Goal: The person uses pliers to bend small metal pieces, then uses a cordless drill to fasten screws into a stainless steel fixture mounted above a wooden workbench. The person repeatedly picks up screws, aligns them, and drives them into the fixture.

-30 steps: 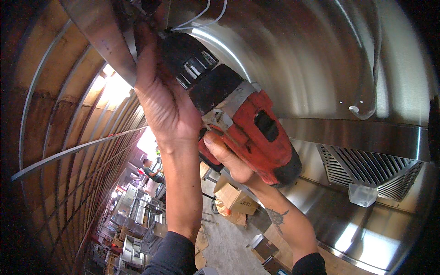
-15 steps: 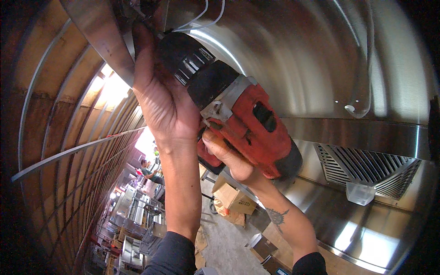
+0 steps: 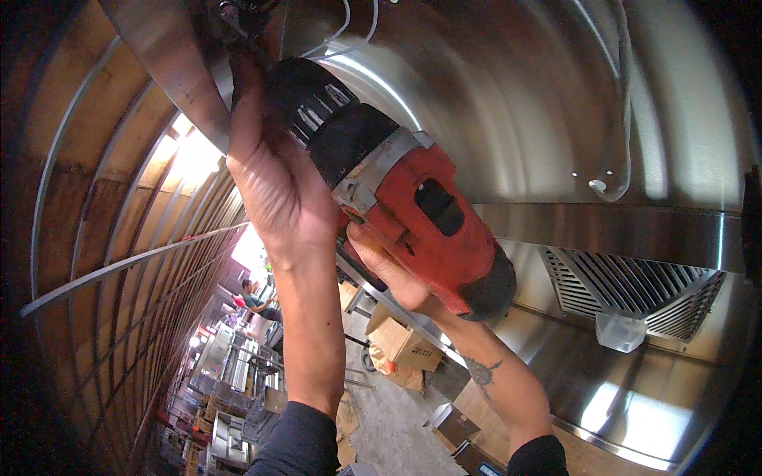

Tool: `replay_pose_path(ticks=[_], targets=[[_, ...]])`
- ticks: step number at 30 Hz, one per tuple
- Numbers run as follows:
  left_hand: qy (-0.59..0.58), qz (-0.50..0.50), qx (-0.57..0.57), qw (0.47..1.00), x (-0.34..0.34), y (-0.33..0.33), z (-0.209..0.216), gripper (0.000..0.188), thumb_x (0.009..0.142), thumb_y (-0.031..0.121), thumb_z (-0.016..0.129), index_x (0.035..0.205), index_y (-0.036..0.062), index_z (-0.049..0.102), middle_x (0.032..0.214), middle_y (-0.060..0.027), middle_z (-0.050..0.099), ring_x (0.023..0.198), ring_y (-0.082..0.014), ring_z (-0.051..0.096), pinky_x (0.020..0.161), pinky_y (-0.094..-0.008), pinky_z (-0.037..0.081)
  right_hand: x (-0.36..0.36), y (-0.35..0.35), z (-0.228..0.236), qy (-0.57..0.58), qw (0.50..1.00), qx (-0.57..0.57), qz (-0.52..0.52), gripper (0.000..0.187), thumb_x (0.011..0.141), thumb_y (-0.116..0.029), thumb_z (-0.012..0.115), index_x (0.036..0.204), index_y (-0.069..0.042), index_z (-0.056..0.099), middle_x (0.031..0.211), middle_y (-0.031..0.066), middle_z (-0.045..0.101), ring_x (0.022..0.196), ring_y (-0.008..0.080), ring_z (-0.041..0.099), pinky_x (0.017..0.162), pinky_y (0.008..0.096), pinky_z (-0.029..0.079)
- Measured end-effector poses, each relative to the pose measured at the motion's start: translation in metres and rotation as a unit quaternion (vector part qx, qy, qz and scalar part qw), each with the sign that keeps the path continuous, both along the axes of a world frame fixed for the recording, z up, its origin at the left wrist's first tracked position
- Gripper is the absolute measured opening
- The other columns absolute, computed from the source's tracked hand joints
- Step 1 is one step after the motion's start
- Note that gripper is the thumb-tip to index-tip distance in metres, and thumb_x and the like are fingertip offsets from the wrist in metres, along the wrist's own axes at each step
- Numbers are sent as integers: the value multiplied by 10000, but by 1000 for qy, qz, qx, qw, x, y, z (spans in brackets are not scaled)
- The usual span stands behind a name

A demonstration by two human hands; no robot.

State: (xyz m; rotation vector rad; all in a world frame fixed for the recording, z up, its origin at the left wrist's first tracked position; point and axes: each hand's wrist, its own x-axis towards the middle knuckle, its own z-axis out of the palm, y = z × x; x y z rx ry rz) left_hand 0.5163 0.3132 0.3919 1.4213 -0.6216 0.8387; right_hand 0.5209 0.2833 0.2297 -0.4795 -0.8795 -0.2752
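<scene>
A red and black cordless drill [image 3: 429, 202] fills the middle of the view, tilted with its black chuck end pointing up and left. My right hand [image 3: 389, 266] is closed around its handle from below, the thumb lying along the red body. My left hand [image 3: 282, 182] reaches up beside the chuck, palm toward the drill, close to the edge of a metal strip [image 3: 171, 59]. Its fingertips vanish in dark shadow by the drill's tip, so what they touch is hidden. The tip of the drill is hidden there too.
Curved stainless steel panelling [image 3: 516, 103] rises behind the drill. Thin pale tubing [image 3: 373, 28] hangs at the top. At right are a slatted metal filter [image 3: 635, 278] and a clear plastic cup [image 3: 619, 332]. Below lies a cardboard box [image 3: 405, 341]; a person [image 3: 258, 300] sits far off.
The drill and my right hand have shifted slightly left, and the drill body has rolled a little. My left hand stays by the chuck, almost unmoved.
</scene>
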Motion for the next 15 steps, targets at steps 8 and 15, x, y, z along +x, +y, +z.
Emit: replay_pose_path(ticks=[8, 15], targets=[[19, 311, 169, 935, -47, -1, -19, 338, 960, 74, 584, 1282, -30, 575, 1244, -149, 636, 1103, -188, 625, 957, -318, 502, 3, 11, -6, -7, 1000, -13, 1, 234, 997, -125, 638, 1195, -8, 684, 1002, 53, 689, 883, 133, 638, 754, 288, 532], [-300, 466, 450, 700, -56, -8, 22, 425, 906, 78, 671, 1279, -52, 515, 1195, -143, 609, 1059, -188, 600, 933, -317, 488, -12, 23, -8, 42, 970, 109, 212, 237, 1007, -150, 631, 1197, -14, 669, 925, 20, 655, 791, 91, 587, 666, 265, 495]])
